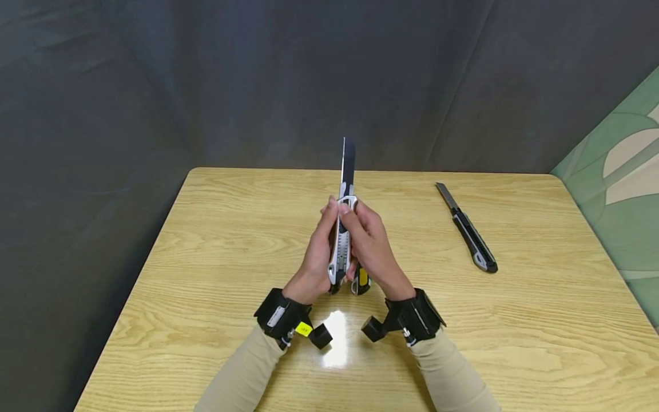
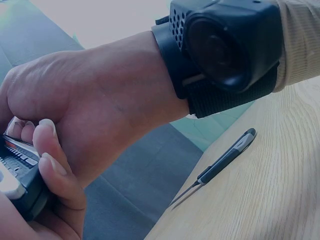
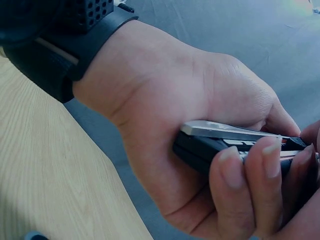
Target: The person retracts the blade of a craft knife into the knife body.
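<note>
The left hand [image 1: 313, 260] and right hand [image 1: 377, 246] are gripping a silver-and-black snap-off cutter [image 1: 341, 253]; its blade [image 1: 348, 163] is pointing toward twelve o'clock; fingers slipping forward would be risking a cut.

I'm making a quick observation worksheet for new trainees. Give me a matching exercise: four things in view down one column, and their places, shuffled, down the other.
Things
1. silver-and-black cutter
2. mostly black cutter
3. yellow-patched tool
4. dark backdrop

Places, seen from the head view
A. beyond the far edge of the table
B. held by the left hand and right hand together
C. just right of the held cutter's lower end
D. lying on the table, well to the right of the hands

Right pairs: 1-B, 2-D, 3-C, 4-A
</note>
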The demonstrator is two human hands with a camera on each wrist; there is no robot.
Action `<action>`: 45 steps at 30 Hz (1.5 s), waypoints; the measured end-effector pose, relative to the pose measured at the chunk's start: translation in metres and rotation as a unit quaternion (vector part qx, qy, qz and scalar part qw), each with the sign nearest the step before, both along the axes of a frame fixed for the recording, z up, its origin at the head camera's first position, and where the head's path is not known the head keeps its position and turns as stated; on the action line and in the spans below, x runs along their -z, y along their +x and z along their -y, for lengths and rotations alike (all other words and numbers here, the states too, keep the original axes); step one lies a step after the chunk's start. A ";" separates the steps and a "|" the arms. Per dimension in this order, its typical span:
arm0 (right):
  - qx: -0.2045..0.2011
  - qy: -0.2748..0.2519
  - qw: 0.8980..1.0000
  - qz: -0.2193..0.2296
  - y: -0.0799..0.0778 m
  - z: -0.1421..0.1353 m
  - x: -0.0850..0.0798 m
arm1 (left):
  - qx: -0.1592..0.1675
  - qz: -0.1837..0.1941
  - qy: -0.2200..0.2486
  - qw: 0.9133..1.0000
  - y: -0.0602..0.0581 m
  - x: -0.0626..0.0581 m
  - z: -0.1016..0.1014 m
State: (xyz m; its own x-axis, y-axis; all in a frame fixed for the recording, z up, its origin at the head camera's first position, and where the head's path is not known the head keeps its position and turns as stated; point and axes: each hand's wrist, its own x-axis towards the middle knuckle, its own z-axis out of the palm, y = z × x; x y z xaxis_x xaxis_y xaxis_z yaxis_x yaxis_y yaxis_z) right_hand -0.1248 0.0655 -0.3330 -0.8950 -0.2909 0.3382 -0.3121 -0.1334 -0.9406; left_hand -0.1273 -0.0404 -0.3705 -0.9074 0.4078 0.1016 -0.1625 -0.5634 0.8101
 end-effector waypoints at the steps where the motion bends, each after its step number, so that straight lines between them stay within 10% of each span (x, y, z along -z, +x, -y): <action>1: -0.002 -0.002 1.000 0.000 -0.001 0.000 0.002 | 0.001 0.000 0.001 1.000 0.000 0.000 0.000; 14: -0.016 -0.011 1.000 -0.018 -0.010 -0.002 0.025 | 0.013 -0.002 0.009 1.000 0.000 -0.001 0.002; 45: -0.061 0.024 0.998 -0.015 -0.001 -0.004 0.001 | 0.022 0.016 0.010 1.000 -0.001 -0.004 0.007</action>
